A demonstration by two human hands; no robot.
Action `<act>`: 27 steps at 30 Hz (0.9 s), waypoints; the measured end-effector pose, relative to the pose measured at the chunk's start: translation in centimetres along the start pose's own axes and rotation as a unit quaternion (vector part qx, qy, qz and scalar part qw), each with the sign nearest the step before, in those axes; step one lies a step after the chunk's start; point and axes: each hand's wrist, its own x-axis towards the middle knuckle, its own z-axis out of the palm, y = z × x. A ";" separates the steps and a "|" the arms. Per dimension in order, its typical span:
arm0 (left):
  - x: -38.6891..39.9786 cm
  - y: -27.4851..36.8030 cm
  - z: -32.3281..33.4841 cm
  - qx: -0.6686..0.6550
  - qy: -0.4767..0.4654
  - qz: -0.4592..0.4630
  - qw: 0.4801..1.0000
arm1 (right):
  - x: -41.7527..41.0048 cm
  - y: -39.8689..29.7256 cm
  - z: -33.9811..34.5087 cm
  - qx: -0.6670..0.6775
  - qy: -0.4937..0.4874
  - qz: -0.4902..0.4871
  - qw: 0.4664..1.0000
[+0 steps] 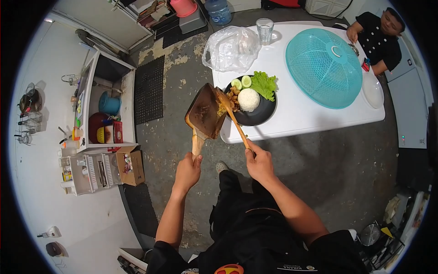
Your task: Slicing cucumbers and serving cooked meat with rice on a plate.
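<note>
My left hand point(188, 173) grips the wooden handle of a square brown pan point(202, 111), which is tilted toward the plate. In my right hand point(259, 161) is a wooden spatula point(238, 126), its blade inside the pan's right edge beside some yellowish food bits point(221, 110). The pan's edge overlaps the left side of a black plate point(263, 114). On that plate are a dome of white rice point(248, 100), two cucumber slices point(241, 82), a green lettuce leaf point(265, 84) and browned pieces of food point(233, 97), partly hidden by the spatula.
The white table point(314, 120) also bears a clear plastic bag point(234, 48), a drinking glass point(265, 31), a turquoise mesh food cover point(323, 73) and a white plate point(373, 90). A person point(379, 41) is at its far right. Shelving point(111, 102) and a cardboard box point(131, 167) stand left.
</note>
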 end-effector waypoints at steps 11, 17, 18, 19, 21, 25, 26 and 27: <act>-0.1 -0.2 -0.2 0.003 0.004 -0.003 1.000 | -0.2 0.3 -0.1 0.011 -0.012 0.005 1.000; 0.2 -0.3 -0.1 0.003 0.002 -0.003 1.000 | -0.2 1.3 0.2 0.014 0.000 -0.002 1.000; 0.1 -0.5 0.0 -0.003 0.003 -0.001 1.000 | -0.3 1.2 0.1 0.014 0.000 -0.001 1.000; 0.1 -0.6 0.1 -0.009 0.004 0.002 1.000 | -0.5 0.8 -0.2 0.005 -0.013 0.001 1.000; 0.2 -0.6 0.0 -0.005 0.004 0.001 1.000 | -0.5 0.7 -0.2 -0.004 -0.024 0.003 1.000; 0.3 -0.6 0.0 0.002 0.008 0.004 1.000 | -0.3 0.9 0.2 0.005 -0.013 0.003 1.000; 0.3 -0.6 0.0 0.003 0.008 0.005 1.000 | -0.2 0.9 0.2 0.011 -0.009 0.010 1.000; 0.3 -0.5 0.0 0.001 0.005 0.002 1.000 | -0.3 0.8 0.2 0.011 -0.009 0.011 1.000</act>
